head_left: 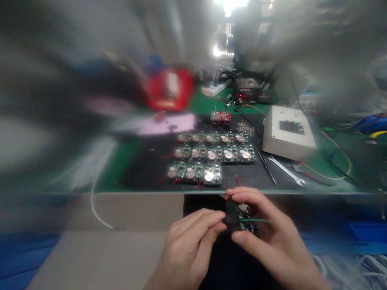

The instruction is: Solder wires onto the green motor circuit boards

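In front of the bench edge, my right hand (266,237) grips a circuit board (246,211) with a black plastic side (232,215) between thumb and fingers. A green wire (254,220) runs across the board, and a red wire (238,180) sticks up beyond it. My left hand (196,237) is closed, its thumb and fingertips pinched against the left of the black side. Whatever lies between those fingertips is too small to name. On the black mat (151,161) stand several similar circuit boards (212,174) in rows, each with a round silver part.
Right of the boards lie tweezers (266,167), a wrench (287,171) and red-handled pliers (314,177). A white box (288,133) stands behind them. Farther back are loose metal pins (245,129), a black power unit (248,89), a power strip (216,86) and a blurred red container (171,90).
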